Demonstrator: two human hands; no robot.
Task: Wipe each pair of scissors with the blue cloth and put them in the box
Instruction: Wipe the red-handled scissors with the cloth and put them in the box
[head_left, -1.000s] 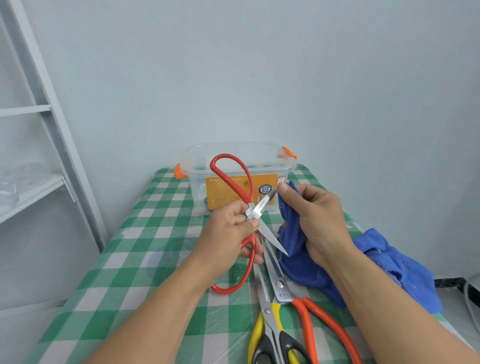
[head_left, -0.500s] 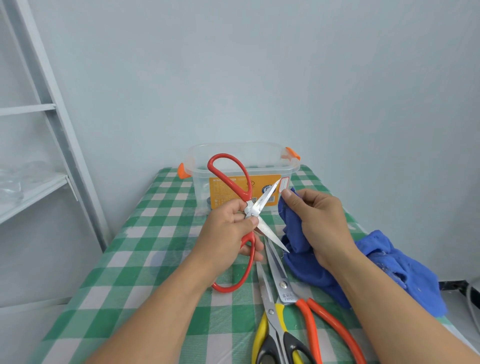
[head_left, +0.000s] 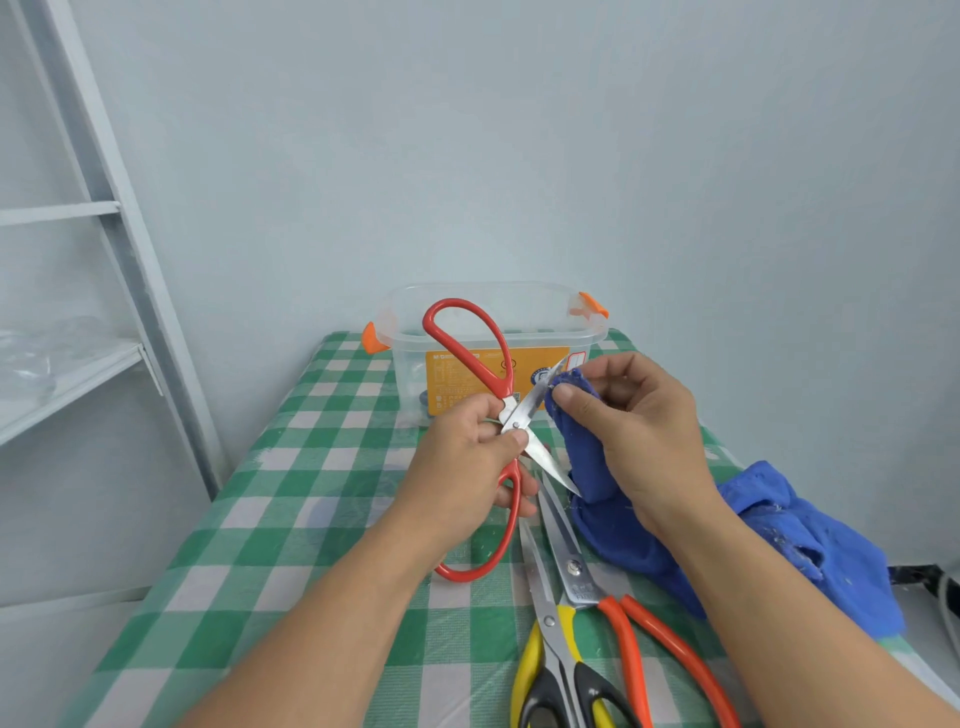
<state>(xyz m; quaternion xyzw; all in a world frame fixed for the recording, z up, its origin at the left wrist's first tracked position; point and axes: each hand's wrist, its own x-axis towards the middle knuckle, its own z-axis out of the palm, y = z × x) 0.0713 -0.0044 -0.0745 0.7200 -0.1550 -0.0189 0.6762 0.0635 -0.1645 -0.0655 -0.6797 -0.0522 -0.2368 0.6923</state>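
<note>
Box (head_left: 540, 317) contents unclear, yellow scissors (head_left: 550, 639) cropped

The table (head_left: 291, 519) is a narrow one under a green-and-white checked cover, running from the bottom of the frame up to the wall at centre. At its far end sits a clear plastic box (head_left: 410, 332) with orange latches and an orange label on its front wall. Right of centre near the bottom, two steel scissors lie side by side with their blades pointing up the frame: a yellow-and-black-handled pair (head_left: 550, 639) and an orange-handled pair (head_left: 576, 577). Their blades look like they touch, but that's hard to tell. A crumpled blue terry cloth (head_left: 810, 551) lies along the right edge, just beside the orange-handled pair.
</note>
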